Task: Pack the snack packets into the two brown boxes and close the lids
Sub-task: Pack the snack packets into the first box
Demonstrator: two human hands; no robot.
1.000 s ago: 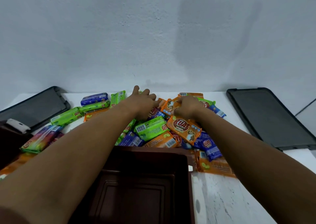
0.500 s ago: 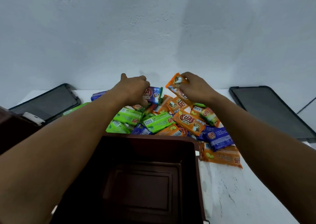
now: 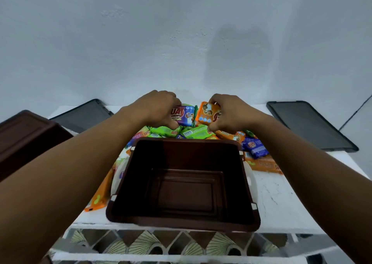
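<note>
Left hand: our left hand (image 3: pixel 157 107) grips a purple packet (image 3: pixel 183 114), fingers (image 3: pixel 173 124) curled round its near edge, and holds it above the pile.
Right hand: our right hand (image 3: pixel 231 112) pinches an orange packet (image 3: pixel 207 111) the same way, just beside the purple one. We judge it is one packet per hand so that both go in together.
Pile: the pile (image 3: pixel 193 132) of other packets lies heaped on the counter (image 3: pixel 271 193) right behind the box, within easy reach.
Box: the box (image 3: pixel 187 153) sits open between our forearms, mouth up, with nothing in it. It is close enough that we need only draw our hands back and lower them.
Second box: the second box (image 3: pixel 26 136) stands at the left edge, partly out of view, and we cannot tell what it holds.
Lids: the left lid (image 3: pixel 84 116) and right lid (image 3: pixel 310 124) lie flat at the back corners, apart from the pile. We take it they are parked there until packing ends.
Stage: we judge this the very start, with nearly every packet on the counter.
</note>
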